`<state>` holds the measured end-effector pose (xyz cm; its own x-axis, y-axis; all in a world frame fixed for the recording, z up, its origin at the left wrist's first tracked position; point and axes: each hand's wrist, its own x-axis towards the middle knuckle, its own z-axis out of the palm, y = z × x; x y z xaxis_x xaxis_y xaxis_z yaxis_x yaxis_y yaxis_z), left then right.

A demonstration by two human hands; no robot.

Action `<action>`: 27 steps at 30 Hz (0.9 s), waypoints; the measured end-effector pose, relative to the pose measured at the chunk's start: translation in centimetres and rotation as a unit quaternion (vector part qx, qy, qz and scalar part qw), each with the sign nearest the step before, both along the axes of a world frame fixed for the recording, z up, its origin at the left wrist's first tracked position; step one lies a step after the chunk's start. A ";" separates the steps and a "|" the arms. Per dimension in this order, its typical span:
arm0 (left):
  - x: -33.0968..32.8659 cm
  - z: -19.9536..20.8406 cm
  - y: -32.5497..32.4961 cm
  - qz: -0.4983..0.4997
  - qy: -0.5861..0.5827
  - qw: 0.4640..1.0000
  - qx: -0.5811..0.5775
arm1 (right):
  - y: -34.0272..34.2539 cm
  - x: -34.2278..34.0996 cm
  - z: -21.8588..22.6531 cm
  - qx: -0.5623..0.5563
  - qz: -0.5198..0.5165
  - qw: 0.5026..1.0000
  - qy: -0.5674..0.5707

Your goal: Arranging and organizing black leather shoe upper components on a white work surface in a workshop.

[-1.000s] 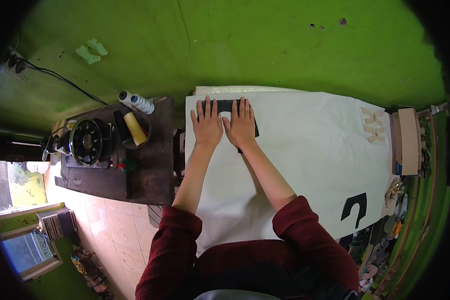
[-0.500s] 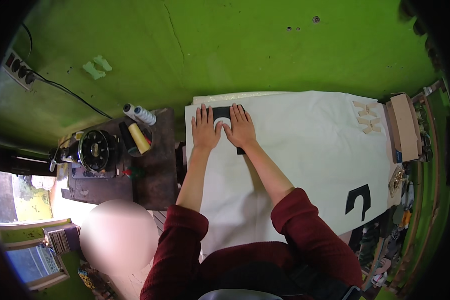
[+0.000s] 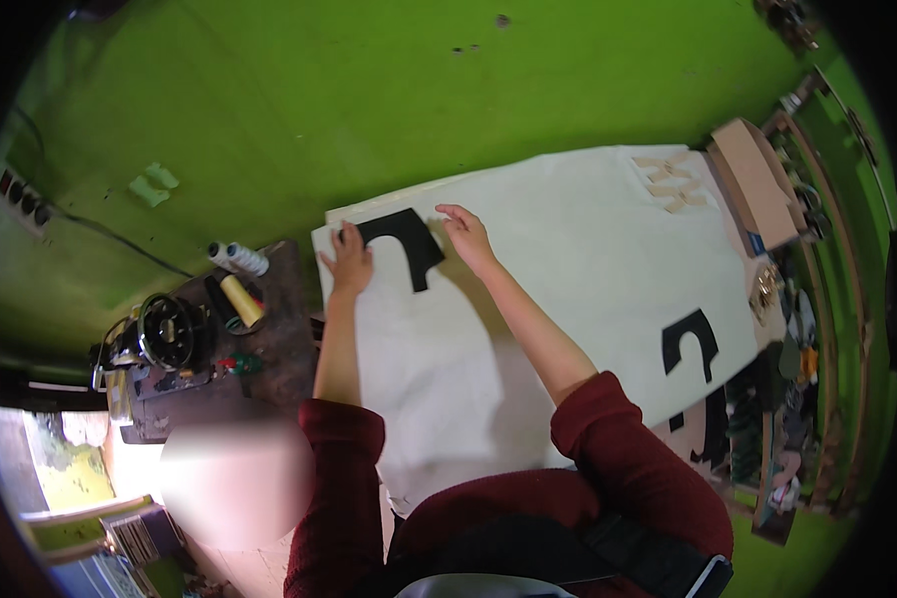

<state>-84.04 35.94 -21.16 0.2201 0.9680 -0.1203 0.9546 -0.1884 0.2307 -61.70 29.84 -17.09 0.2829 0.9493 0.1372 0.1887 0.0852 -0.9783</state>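
Note:
A curved, arch-shaped black piece lies flat on the large white sheet near its far left corner. My left hand rests open on the left end of this piece, fingers spread and partly covering it. Just to the right of the piece, my right hand is held with its fingers stretched out and nothing in it. A second black piece, also arch-shaped, lies toward the right edge of the sheet.
Several tan strips lie at the far right of the sheet, beside a cardboard box. To the left, a dark table holds a black machine with a handwheel, white thread spools and a yellow cone.
My right hand has come off the black piece and moved to its right, uncovering that side. My left hand remains on the left end. The whole view has turned and shifted.

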 end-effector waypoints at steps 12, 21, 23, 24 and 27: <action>4.7 3.2 -4.2 0.062 -0.132 0.961 0.235 | -26.1 22.7 3.7 -0.182 -0.263 0.897 -0.305; 21.0 4.5 -21.2 -0.074 -0.300 0.942 0.132 | -34.2 27.2 -3.3 -0.289 -0.403 0.768 -0.406; 22.6 4.7 -24.8 -0.117 -0.301 0.940 0.107 | -32.8 25.7 -0.6 -0.378 -0.401 0.751 -0.364; 23.6 5.8 -26.4 -0.151 -0.298 0.941 0.047 | -32.9 26.6 -0.5 -0.418 -0.419 0.728 -0.345; 22.4 7.6 -29.2 -0.158 -0.320 0.934 0.017 | -32.1 28.5 -0.1 -0.475 -0.394 0.752 -0.234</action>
